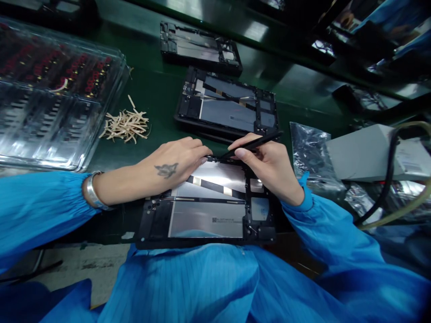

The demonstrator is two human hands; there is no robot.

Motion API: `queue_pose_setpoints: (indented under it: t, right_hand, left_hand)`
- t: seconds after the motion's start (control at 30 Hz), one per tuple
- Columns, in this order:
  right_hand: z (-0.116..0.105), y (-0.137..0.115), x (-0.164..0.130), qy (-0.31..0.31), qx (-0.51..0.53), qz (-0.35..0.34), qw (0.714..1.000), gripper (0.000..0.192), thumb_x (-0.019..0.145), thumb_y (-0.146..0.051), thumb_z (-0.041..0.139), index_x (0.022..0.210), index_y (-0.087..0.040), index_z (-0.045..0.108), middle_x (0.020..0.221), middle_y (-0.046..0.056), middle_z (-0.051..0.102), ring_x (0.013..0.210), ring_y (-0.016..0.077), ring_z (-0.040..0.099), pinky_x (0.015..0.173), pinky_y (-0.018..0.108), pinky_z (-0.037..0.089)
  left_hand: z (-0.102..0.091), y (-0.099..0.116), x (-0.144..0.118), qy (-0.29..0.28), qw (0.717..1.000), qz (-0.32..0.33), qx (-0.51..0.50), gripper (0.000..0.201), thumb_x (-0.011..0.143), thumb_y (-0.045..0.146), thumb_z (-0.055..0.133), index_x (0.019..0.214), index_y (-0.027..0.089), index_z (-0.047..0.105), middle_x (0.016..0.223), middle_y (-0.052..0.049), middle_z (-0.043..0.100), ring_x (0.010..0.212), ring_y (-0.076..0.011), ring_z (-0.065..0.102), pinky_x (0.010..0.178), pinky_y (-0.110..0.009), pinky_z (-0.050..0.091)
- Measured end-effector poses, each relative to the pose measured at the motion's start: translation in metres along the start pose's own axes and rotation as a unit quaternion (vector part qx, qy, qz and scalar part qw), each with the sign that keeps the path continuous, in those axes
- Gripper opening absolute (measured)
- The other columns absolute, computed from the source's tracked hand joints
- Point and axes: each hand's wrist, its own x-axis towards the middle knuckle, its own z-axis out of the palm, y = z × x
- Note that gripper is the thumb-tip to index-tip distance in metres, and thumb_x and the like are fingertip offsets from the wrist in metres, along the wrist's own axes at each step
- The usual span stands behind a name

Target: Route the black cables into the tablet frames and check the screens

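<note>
A: Identify the items nearest the wearer.

B: The blue garment fills the bottom of the view. Directly beyond it, the open device frame lies at the near edge of the green bench. The frame carries silvery panels; a dark ribbon with gold-coloured patches crosses the farther panel at a slant.

A: State the position and condition of each hand.

B: The left hand lies over the upper left part of the frame, fingertips at its far edge. Whether those fingertips grip anything cannot be told. A silver bracelet circles that wrist. The right hand is clamped on a slim black tool, held between thumb and fingers. The tool's tip points to the same far edge, near the left fingertips. The two hands are apart.

A: List the items to either side.

B: Left: a loose pile of pale strips, then a clear tray with small parts in its compartments. Right: a clear plastic bag beside a white box; a black cable curves in front of the box.

A: Complete the far side.

B: A second device frame lies just beyond the hands. A third device frame lies farther back.
</note>
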Motion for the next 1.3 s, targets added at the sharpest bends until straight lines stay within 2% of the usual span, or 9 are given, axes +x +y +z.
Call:
queue_pose_setpoints:
  t: [0.3,0.5,0.97,1.3]
  right_hand:
    - [0.0003,0.0021,0.0018,-0.005,0.009,0.008,1.000,0.024,0.096,-0.043,0.064,0.099,-0.020,0.073,0.100,0.003,0.072,0.092,0.0183,0.069,0.068,0.026,0.056]
    - [0.0001,0.0021,0.0015,-0.002,0.038,0.027,0.999,0.027,0.096,-0.045,0.063,0.098,-0.020,0.072,0.097,0.003,0.070,0.083,0.0164,0.069,0.066,0.026,0.057]
    - [0.0040,0.0044,0.0027,0.004,0.014,0.001,1.000,0.031,0.095,-0.049,0.063,0.097,-0.020,0.074,0.100,0.004,0.073,0.091,0.0189,0.070,0.067,0.026,0.057]
    - [0.0015,0.0039,0.0020,0.016,0.061,0.022,0.998,0.026,0.095,-0.045,0.065,0.095,-0.019,0.072,0.095,0.003,0.070,0.079,0.0151,0.070,0.065,0.024,0.058]
  left_hand:
    - [-0.0017,0.0018,0.0002,-0.012,1.000,-0.012,-0.002,0.030,0.103,0.026,0.039,0.116,0.015,0.064,0.106,-0.010,0.066,0.094,-0.0218,0.064,0.081,-0.033,0.050]
    - [-0.0021,0.0002,-0.0001,-0.006,1.000,-0.001,-0.004,0.030,0.103,0.024,0.040,0.118,0.015,0.064,0.105,-0.009,0.065,0.092,-0.0211,0.063,0.081,-0.033,0.050]
    - [-0.0073,0.0038,-0.0001,-0.025,1.000,-0.007,-0.016,0.031,0.104,0.025,0.039,0.121,0.014,0.063,0.104,-0.010,0.064,0.092,-0.0204,0.061,0.082,-0.032,0.050]
    - [-0.0046,0.0019,-0.0002,-0.014,1.000,-0.005,-0.018,0.030,0.104,0.025,0.039,0.119,0.014,0.063,0.103,-0.009,0.064,0.090,-0.0206,0.060,0.078,-0.032,0.049]
